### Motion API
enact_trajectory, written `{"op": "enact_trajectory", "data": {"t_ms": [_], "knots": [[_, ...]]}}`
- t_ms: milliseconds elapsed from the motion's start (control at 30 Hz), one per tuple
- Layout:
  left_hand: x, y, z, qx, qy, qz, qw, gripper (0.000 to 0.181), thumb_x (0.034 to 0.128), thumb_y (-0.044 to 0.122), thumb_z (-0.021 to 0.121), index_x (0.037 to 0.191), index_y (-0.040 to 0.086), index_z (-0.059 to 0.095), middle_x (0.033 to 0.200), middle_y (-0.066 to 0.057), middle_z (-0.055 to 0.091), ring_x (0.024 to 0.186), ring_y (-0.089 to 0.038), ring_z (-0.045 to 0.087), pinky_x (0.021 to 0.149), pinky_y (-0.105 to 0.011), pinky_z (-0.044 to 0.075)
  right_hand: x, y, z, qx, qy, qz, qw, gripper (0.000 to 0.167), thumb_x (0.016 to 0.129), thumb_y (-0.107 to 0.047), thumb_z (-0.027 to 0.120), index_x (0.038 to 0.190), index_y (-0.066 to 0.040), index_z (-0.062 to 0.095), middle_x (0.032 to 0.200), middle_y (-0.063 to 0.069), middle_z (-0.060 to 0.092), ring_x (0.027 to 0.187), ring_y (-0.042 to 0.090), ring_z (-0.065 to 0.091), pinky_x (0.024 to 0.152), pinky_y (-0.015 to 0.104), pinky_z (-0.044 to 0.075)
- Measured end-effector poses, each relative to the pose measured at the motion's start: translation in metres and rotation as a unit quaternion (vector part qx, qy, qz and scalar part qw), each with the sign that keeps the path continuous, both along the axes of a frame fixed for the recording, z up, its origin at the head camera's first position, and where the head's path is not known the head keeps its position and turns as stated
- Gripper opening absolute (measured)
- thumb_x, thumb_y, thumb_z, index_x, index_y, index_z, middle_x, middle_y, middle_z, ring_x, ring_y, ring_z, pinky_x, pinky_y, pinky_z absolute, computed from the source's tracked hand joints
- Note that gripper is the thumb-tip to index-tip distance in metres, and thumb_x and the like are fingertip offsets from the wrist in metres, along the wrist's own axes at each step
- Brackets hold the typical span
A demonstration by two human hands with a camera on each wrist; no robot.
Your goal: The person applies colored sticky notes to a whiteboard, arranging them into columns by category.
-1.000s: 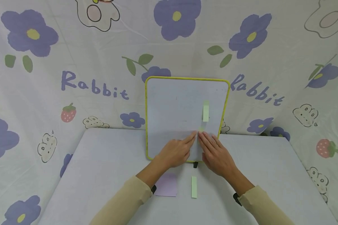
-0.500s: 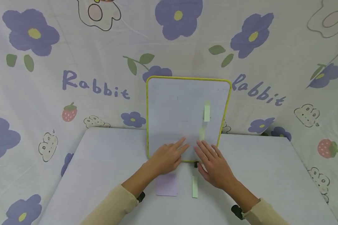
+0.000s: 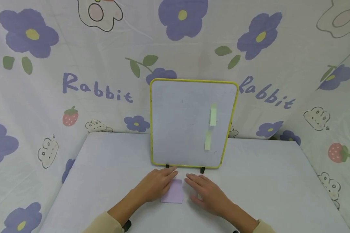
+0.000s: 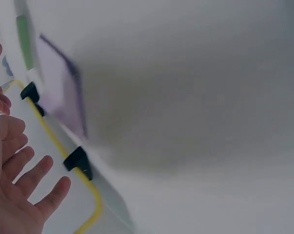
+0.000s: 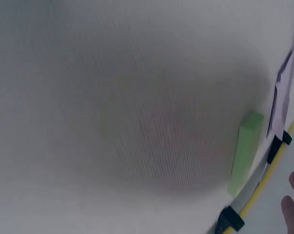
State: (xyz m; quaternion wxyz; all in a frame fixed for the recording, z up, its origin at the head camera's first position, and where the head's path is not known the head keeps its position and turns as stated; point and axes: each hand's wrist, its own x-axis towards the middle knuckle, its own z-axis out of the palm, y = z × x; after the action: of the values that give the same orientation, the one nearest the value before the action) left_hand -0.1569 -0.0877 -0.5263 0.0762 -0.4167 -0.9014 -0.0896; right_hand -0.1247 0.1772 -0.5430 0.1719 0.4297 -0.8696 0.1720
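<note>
Over the upper left part of the purple note pad (image 3: 174,192) is my left hand (image 3: 156,184), fingers extended; whether it touches the pad I cannot tell. To the pad's right, my right hand (image 3: 208,194) has its fingers spread and holds nothing, and in the head view it covers the green pad, which shows in the right wrist view as a thick green strip (image 5: 246,151). Two pale green strips stick to the whiteboard (image 3: 180,129): an upper one (image 3: 213,116) and a lower one (image 3: 207,141).
The yellow-framed whiteboard stands upright at the table's back on black feet, one of them (image 3: 202,170) right of centre. Behind it hangs a flowered cloth (image 3: 105,58). The white table (image 3: 110,155) spreads out on both sides.
Both hands have left the whiteboard and come down toward the table, uncovering the lower green strip. The left hand moved left over the purple pad, the right hand over the green pad.
</note>
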Motion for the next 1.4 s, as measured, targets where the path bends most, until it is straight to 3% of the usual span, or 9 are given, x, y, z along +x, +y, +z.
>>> {"op": "enact_trajectory", "data": {"t_ms": [267, 400, 600, 767, 933, 1133, 1400], "knots": [[0.014, -0.028, -0.027, -0.015, 0.044, -0.021, 0.9987, 0.039, 0.0945, 0.02, 0.063, 0.132, 0.008, 0.063, 0.142, -0.006, 0.057, 0.127, -0.025, 0.057, 0.086, -0.042, 0.053, 0.011, -0.017, -0.016, -0.001, -0.03, 0.009, 0.9995, 0.056, 0.079, -0.023, 0.081, 0.129, -0.005, 0.063, 0.132, 0.009, 0.063, 0.117, 0.026, 0.061, 0.096, 0.041, 0.05], [0.018, -0.038, -0.034, -0.027, 0.035, -0.025, 0.9987, 0.041, 0.0964, 0.021, 0.061, 0.135, 0.007, 0.062, 0.144, -0.006, 0.056, 0.129, -0.026, 0.055, 0.09, -0.044, 0.052, 0.015, -0.022, -0.02, 0.009, -0.039, 0.014, 0.9991, 0.051, 0.08, -0.023, 0.081, 0.126, -0.005, 0.065, 0.13, 0.009, 0.064, 0.117, 0.024, 0.061, 0.096, 0.041, 0.05], [0.023, -0.045, -0.04, -0.04, 0.022, -0.023, 0.9987, 0.043, 0.0974, 0.021, 0.058, 0.137, 0.006, 0.06, 0.143, -0.007, 0.056, 0.128, -0.025, 0.056, 0.091, -0.044, 0.051, 0.013, -0.032, -0.027, 0.047, -0.011, 0.025, 0.9985, 0.042, 0.083, -0.027, 0.078, 0.119, -0.008, 0.067, 0.127, 0.008, 0.066, 0.118, 0.021, 0.061, 0.098, 0.038, 0.049], [0.022, -0.045, -0.039, -0.045, 0.017, -0.027, 0.9985, 0.043, 0.0963, 0.021, 0.06, 0.136, 0.005, 0.061, 0.14, -0.008, 0.059, 0.124, -0.025, 0.059, 0.087, -0.042, 0.052, 0.01, -0.037, -0.026, 0.069, 0.001, 0.023, 0.9973, 0.037, 0.084, -0.027, 0.078, 0.115, -0.01, 0.068, 0.125, 0.007, 0.067, 0.118, 0.021, 0.062, 0.097, 0.039, 0.049], [0.019, -0.043, -0.033, -0.062, -0.01, -0.026, 0.9977, 0.043, 0.0973, 0.021, 0.058, 0.138, 0.006, 0.059, 0.143, -0.006, 0.057, 0.126, -0.025, 0.058, 0.088, -0.043, 0.053, 0.008, -0.038, -0.024, 0.075, -0.001, 0.019, 0.997, 0.035, 0.082, -0.026, 0.079, 0.111, -0.01, 0.069, 0.121, 0.007, 0.069, 0.116, 0.023, 0.064, 0.096, 0.04, 0.05], [0.019, -0.042, -0.029, -0.08, -0.042, -0.016, 0.9958, 0.043, 0.0993, 0.021, 0.055, 0.14, 0.007, 0.057, 0.145, -0.005, 0.054, 0.129, -0.024, 0.055, 0.091, -0.044, 0.051, 0.008, -0.037, -0.022, 0.09, -0.029, 0.01, 0.9954, 0.028, 0.088, -0.028, 0.074, 0.11, -0.01, 0.072, 0.122, 0.007, 0.07, 0.117, 0.021, 0.064, 0.097, 0.04, 0.049], [0.019, -0.043, -0.03, -0.076, -0.04, -0.016, 0.9962, 0.043, 0.0995, 0.021, 0.055, 0.14, 0.007, 0.058, 0.146, -0.004, 0.054, 0.129, -0.024, 0.055, 0.092, -0.043, 0.051, 0.007, -0.037, -0.022, 0.08, -0.055, 0.007, 0.9952, 0.023, 0.091, -0.026, 0.07, 0.107, -0.01, 0.074, 0.122, 0.007, 0.07, 0.118, 0.021, 0.063, 0.1, 0.041, 0.048]]}}
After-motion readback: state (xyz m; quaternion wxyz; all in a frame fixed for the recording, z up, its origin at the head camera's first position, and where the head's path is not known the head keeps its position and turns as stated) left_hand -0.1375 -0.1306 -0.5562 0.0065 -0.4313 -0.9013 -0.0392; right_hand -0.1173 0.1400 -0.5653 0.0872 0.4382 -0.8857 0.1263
